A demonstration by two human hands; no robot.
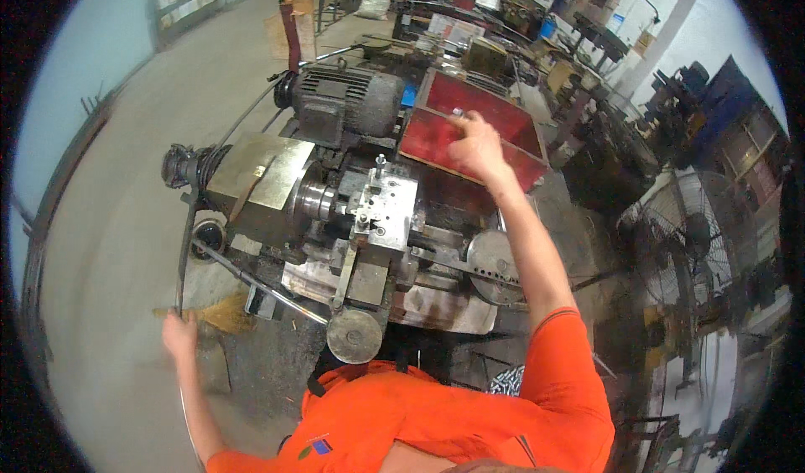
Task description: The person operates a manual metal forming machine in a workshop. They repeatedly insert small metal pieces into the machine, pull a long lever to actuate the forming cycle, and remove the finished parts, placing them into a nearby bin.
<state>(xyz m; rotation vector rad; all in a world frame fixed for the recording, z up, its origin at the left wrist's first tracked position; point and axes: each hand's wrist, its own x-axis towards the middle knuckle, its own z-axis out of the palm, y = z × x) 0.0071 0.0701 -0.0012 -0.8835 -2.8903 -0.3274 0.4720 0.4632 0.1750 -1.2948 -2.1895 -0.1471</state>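
My left hand is closed around a long thin dark rod, which runs up beside the left end of a small lathe-like machine. My right hand is over the red tray behind the machine, fingers bent together at the tips. Something small and pale shows at those fingertips, too small to name. In front of me, the machine's metal tool block faces the spindle. A round metal disc sits at the near end, close to my body.
A ribbed electric motor stands behind the spindle housing. A bright bar lever slants across the left front. Another round disc lies to the right. Small metal pieces are beside my right side. A fan stands at right, a broom head at left.
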